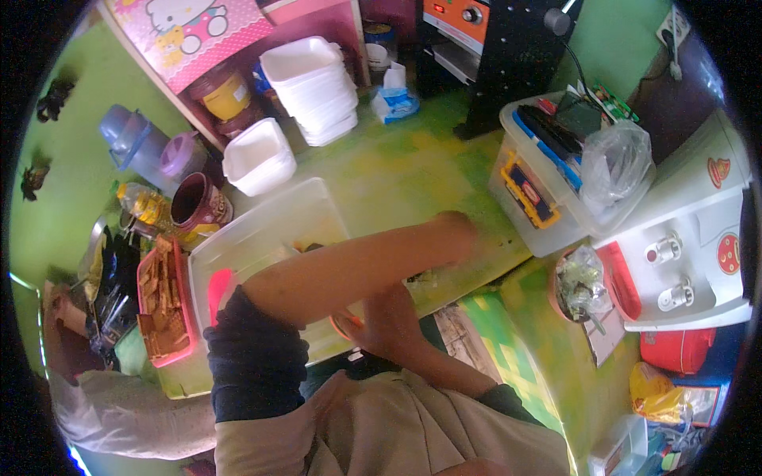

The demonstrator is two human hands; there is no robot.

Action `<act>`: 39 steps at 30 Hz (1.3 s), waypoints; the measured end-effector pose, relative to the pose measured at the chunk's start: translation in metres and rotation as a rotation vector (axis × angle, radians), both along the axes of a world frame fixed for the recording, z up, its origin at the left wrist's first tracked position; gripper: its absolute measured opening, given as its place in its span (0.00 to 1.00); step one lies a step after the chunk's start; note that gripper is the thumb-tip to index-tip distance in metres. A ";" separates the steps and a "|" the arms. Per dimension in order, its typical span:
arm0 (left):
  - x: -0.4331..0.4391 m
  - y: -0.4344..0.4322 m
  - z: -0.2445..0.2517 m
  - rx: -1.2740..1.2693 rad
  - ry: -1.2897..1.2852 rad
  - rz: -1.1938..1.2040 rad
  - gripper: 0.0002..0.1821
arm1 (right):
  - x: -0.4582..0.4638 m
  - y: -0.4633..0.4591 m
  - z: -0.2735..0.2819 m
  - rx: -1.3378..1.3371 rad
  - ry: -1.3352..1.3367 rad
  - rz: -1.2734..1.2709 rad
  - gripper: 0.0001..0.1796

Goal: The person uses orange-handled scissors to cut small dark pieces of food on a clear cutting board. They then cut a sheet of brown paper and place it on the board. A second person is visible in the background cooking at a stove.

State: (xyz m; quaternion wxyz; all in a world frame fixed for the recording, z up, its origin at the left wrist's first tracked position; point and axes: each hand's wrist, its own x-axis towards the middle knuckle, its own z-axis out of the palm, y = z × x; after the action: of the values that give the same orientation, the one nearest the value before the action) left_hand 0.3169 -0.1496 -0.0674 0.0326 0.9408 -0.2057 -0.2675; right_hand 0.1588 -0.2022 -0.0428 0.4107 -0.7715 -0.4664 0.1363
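Observation:
My left arm reaches across to the right, its forearm hiding part of the work area. My left hand is low over the green-yellow tabletop; it is blurred, and its fingers cannot be made out. Beneath that forearm, my right hand has its thumb against a small orange-rimmed thing, mostly hidden. Its other fingers are covered by the left forearm. A translucent plastic tray lies to the left of the hands, with small dark and orange bits in it. A bright pink utensil rests at the tray's left side.
White foam boxes stand stacked behind one separate foam box. A pink basket holds brown strips. Left are an open tub and an oil bottle. A filled plastic bin and an orange-and-black machine stand right.

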 end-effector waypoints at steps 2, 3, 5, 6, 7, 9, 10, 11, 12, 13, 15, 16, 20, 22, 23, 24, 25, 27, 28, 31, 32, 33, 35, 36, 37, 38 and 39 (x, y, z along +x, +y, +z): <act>-0.018 0.035 -0.033 -0.169 -0.258 0.007 0.20 | 0.002 0.000 0.007 0.116 -0.128 -0.051 0.28; -0.021 0.041 -0.032 -0.201 -0.264 0.013 0.22 | 0.002 -0.001 0.010 0.173 -0.189 -0.083 0.28; -0.017 0.051 -0.028 -0.208 -0.154 0.040 0.25 | 0.001 -0.001 0.012 0.067 -0.188 -0.103 0.27; -0.015 0.054 -0.022 -0.189 -0.035 0.061 0.26 | -0.001 -0.001 0.011 0.010 -0.185 -0.111 0.27; -0.014 0.056 -0.013 -0.234 0.016 0.066 0.26 | -0.002 -0.002 0.010 0.034 -0.193 -0.117 0.27; -0.015 0.066 0.006 -0.327 0.110 0.077 0.26 | -0.002 -0.001 0.007 0.080 -0.214 -0.125 0.27; -0.019 0.076 0.017 -0.495 0.037 0.103 0.25 | -0.001 -0.002 0.008 0.083 -0.202 -0.120 0.27; -0.026 0.089 0.026 -0.662 -0.040 0.131 0.24 | -0.001 -0.003 0.011 0.086 -0.191 -0.114 0.27; -0.039 0.103 0.040 -0.824 -0.123 0.161 0.24 | -0.001 -0.003 0.014 0.093 -0.180 -0.101 0.27; -0.057 0.107 0.066 -1.039 0.035 0.384 0.21 | 0.000 -0.005 0.014 0.072 -0.181 -0.104 0.27; -0.101 0.122 0.104 -1.319 0.154 0.652 0.17 | 0.001 -0.010 0.016 0.039 -0.187 -0.098 0.27; -0.121 0.133 0.111 -1.392 0.108 0.696 0.15 | 0.002 -0.012 0.017 0.050 -0.161 -0.089 0.27; -0.210 0.154 0.114 -1.812 -0.167 0.957 0.12 | 0.019 -0.023 0.009 0.044 -0.032 0.011 0.28; -0.245 0.153 0.114 -2.027 -0.230 1.111 0.12 | 0.025 -0.025 0.008 0.007 0.077 0.043 0.28; -0.257 0.155 0.107 -1.953 -0.286 1.164 0.12 | 0.025 -0.025 0.011 -0.019 0.144 0.038 0.28; -0.267 0.157 0.097 -1.875 -0.341 1.215 0.11 | 0.026 -0.025 0.016 -0.046 0.209 0.034 0.27; -0.274 0.157 0.090 -1.805 -0.385 1.261 0.11 | 0.029 -0.025 0.020 -0.060 0.210 0.098 0.28; -0.284 0.153 0.085 -1.687 -0.396 1.345 0.11 | 0.031 -0.023 0.029 -0.087 0.212 0.217 0.28; -0.288 0.152 0.083 -1.633 -0.390 1.335 0.11 | 0.030 -0.020 0.034 -0.094 0.225 0.262 0.28; -0.296 0.150 0.078 -1.554 -0.293 1.248 0.11 | 0.028 -0.014 0.042 -0.094 0.250 0.348 0.29; -0.297 0.148 0.077 -1.564 -0.270 1.198 0.11 | 0.026 -0.012 0.042 -0.080 0.250 0.358 0.29; -0.297 0.147 0.076 -1.573 -0.248 1.150 0.11 | 0.025 -0.011 0.042 -0.066 0.250 0.371 0.29; -0.295 0.146 0.080 -1.550 -0.216 1.135 0.10 | 0.025 -0.009 0.044 -0.077 0.269 0.375 0.27; -0.295 0.145 0.081 -1.539 -0.203 1.132 0.10 | 0.025 -0.008 0.044 -0.083 0.280 0.380 0.26; -0.294 0.146 0.080 -1.535 -0.205 1.105 0.10 | 0.025 -0.008 0.045 -0.099 0.304 0.370 0.24; -0.293 0.148 0.080 -1.532 -0.208 1.079 0.10 | 0.025 -0.008 0.046 -0.116 0.328 0.361 0.22; -0.292 0.150 0.081 -1.527 -0.213 1.055 0.11 | 0.025 -0.008 0.047 -0.131 0.352 0.353 0.20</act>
State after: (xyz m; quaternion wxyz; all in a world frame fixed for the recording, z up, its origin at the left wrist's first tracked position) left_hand 0.0246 0.0006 0.0134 0.7402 0.6559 0.1260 0.0769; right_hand 0.1834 -0.2104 0.0041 0.4045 -0.6674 -0.5054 0.3681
